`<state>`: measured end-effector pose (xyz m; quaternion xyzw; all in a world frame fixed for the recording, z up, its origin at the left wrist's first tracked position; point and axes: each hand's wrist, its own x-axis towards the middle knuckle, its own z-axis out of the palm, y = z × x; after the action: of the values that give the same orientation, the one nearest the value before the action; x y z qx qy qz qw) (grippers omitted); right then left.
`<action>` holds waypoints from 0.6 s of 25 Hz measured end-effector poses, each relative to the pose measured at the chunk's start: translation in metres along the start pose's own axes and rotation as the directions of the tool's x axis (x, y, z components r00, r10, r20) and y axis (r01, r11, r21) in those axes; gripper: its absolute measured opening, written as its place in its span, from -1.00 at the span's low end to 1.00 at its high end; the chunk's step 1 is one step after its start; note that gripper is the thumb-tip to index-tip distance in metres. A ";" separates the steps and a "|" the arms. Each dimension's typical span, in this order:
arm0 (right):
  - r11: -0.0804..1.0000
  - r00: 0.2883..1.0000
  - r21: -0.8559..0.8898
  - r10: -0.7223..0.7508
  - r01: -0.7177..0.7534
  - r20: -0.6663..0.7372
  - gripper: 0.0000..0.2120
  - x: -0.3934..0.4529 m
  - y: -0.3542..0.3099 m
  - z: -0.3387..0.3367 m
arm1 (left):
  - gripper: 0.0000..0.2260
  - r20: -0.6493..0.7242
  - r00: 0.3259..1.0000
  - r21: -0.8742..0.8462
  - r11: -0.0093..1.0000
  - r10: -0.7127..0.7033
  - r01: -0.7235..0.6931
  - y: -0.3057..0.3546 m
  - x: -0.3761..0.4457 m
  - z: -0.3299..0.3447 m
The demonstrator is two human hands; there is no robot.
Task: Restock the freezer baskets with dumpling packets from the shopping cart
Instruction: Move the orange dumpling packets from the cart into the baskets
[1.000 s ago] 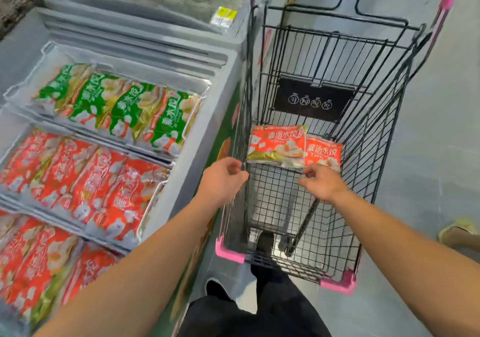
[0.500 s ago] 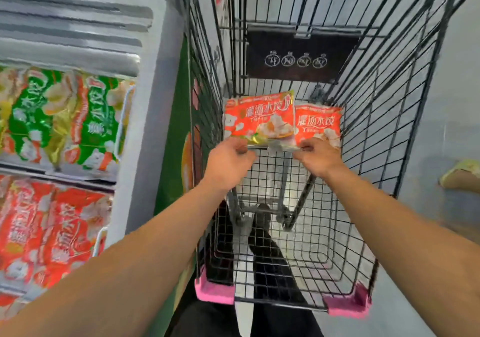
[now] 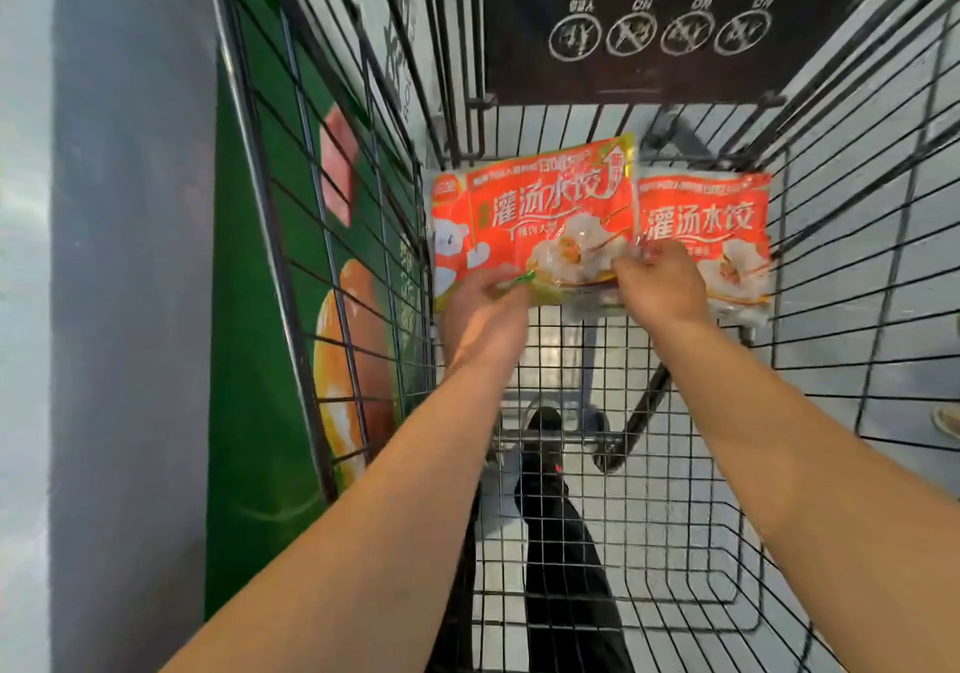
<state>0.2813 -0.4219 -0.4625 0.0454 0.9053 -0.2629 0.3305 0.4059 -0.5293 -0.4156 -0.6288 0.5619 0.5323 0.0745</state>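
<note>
You're leaning deep into the shopping cart (image 3: 332,236), since the last stock is sitting at the far end of its wire floor. Two red dumpling packets are lying there side by side, the left packet (image 3: 535,215) overlapping the right packet (image 3: 727,236). Your left hand (image 3: 485,319) is pinching the left packet's near corner, and your right hand (image 3: 660,285) is pinching where the packets meet, probably so you're lifting both together.
</note>
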 end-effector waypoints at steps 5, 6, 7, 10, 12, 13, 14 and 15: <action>0.994 0.995 0.103 0.037 -0.047 0.095 -0.82 0.002 -0.006 0.018 | -0.78 0.024 0.999 -0.006 0.999 -0.035 0.036 -0.012 -0.004 0.017; 0.988 0.995 0.148 0.026 -0.040 0.091 -0.82 0.000 -0.004 0.015 | -0.79 -0.002 0.999 0.016 0.999 -0.032 0.032 -0.014 0.000 0.015; 0.981 0.997 0.191 0.013 -0.027 0.074 -0.84 -0.003 -0.001 0.008 | -0.79 -0.030 0.999 0.042 0.999 -0.028 0.029 -0.016 0.002 0.014; 0.968 0.999 0.248 0.040 -0.039 -0.002 -0.86 -0.022 0.027 -0.026 | -0.68 -0.091 0.995 0.085 0.996 -0.034 0.041 -0.019 0.011 0.017; 0.963 0.993 0.249 0.115 -0.104 -0.029 -0.88 -0.034 0.053 -0.046 | -0.64 -0.098 0.994 0.125 0.990 -0.056 0.068 -0.021 0.021 0.024; 0.960 0.987 0.241 0.158 -0.146 -0.031 -0.87 -0.038 0.064 -0.054 | -0.63 -0.073 0.996 0.151 0.986 -0.060 0.070 -0.022 0.025 0.028; 0.952 0.980 0.246 0.197 -0.184 -0.028 -0.85 -0.038 0.072 -0.058 | -0.65 -0.035 0.998 0.170 0.984 -0.052 0.057 -0.023 0.029 0.032; 0.939 0.973 0.269 0.228 -0.215 -0.018 -0.83 -0.036 0.079 -0.061 | -0.69 0.008 0.999 0.175 0.984 -0.033 0.031 -0.024 0.032 0.038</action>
<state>0.2941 -0.3199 -0.4365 0.1974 0.8588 -0.3417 0.3266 0.3959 -0.5151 -0.4679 -0.6260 0.5957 0.4830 0.1411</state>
